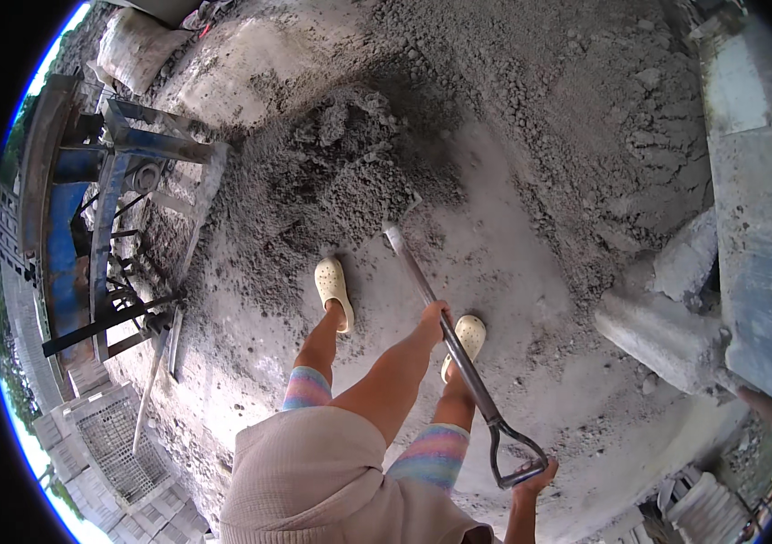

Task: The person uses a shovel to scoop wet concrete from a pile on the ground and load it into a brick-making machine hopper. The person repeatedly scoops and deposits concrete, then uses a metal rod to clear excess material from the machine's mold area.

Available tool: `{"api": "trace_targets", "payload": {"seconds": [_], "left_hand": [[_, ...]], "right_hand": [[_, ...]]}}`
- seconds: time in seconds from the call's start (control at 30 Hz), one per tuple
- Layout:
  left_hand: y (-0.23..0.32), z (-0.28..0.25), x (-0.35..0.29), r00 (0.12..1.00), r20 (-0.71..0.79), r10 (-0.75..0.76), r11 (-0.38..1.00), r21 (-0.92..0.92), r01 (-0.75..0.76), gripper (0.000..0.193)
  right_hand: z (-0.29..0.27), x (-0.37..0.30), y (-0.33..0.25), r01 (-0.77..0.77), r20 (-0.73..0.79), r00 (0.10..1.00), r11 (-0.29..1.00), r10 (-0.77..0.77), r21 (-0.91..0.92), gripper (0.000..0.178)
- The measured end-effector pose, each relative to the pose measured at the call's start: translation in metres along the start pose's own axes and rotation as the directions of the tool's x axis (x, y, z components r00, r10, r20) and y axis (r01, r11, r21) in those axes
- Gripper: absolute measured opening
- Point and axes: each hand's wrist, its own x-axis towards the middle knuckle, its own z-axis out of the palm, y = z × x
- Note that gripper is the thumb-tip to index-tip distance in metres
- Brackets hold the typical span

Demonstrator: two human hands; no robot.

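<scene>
Dusty floor (513,263) bears grey heaps (341,136), left fingers (441,308) and right fingers (545,468) clamping a shovel (469,367)

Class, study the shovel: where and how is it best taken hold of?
Probably from the body's side, with the right hand on the shovel's D-shaped handle and the left hand partway along its shaft. The shaft slants so the handle lies nearest the body, while its far end meets the grey heap.

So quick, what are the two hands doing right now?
Left hand: closed, holding the shovel shaft.
Right hand: closed, holding the shovel's D-shaped handle.
</scene>
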Motion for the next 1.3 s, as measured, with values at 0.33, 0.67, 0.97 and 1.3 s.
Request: {"api": "trace_targets", "payload": {"seconds": [0.33,0.67,0.97,1.3], "left_hand": [[-0.103,-0.040,-0.136,0.985,0.075,-0.156,0.986,0.077,0.150,0.008],[0.168,-0.080,-0.255,0.990,0.048,0.133,0.980,0.143,-0.138,0.008],[0.586,-0.056,-0.541,0.378,0.547,0.747,0.606,-0.326,-0.726,0.014],[0.834,-0.269,-0.745,-0.020,0.221,0.975,0.188,-0.871,-0.453,0.009]], "right_hand": [[-0.181,-0.111,-0.020,0.086,-0.133,0.988,0.996,-0.083,0.021,0.040],[-0.061,-0.094,0.117,-0.039,0.245,0.969,0.998,0.024,0.058,0.034],[0.324,-0.438,-0.033,0.248,0.567,0.553,0.770,-0.611,0.588,0.032],[0.430,-0.864,-0.043,-0.048,-0.351,-0.874,-0.659,-0.337,0.751,0.024]]}}
